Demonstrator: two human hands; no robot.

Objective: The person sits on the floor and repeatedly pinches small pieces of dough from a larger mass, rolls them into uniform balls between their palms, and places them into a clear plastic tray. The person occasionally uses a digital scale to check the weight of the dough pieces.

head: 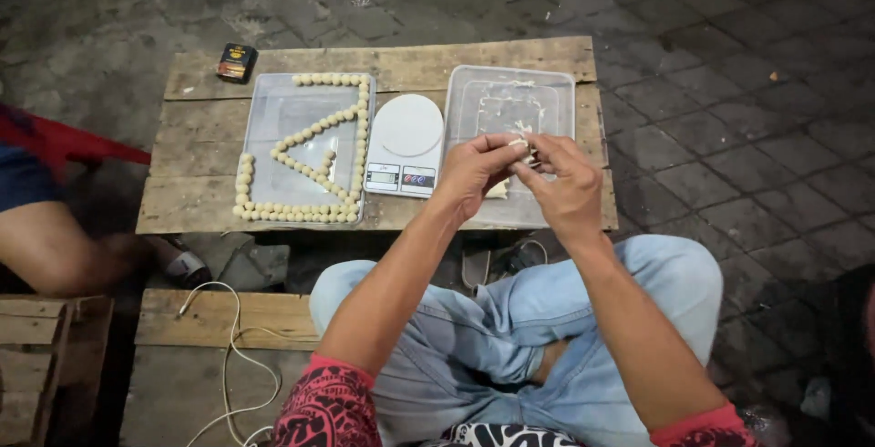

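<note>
Head view: left hand (472, 174) & right hand (565, 187) raised together over front edge of low weathered wooden plank table (492, 60), fingertips meeting. Both pinched shut on small pale lump of dough (519, 144), held between thumbs & forefingers, mostly hidden by fingers. Lump hangs above near end of clear rectangular plastic tub w/ dough scraps smeared inside (510, 105), at right of table.

Centre of table: white digital kitchen scale w/ round platter (406, 142), just beside tub, touching or nearly so. Left of scale: clear plastic tray (273, 110) lined w/ many small cream dough balls (301, 215), set in rows along top, right & bottom edges, plus left edge partway, w/ diagonal lines across middle. Small dark box w/ orange label (236, 61) at far left corner of table, apart from tray.

Below: knees in light blue jeans (583, 310), red patterned sleeves at elbows. White cable (232, 347) across lower wooden board (214, 319), left. Another person's bare arm (50, 251) at left edge. Ground: dark paving stones (729, 92).
</note>
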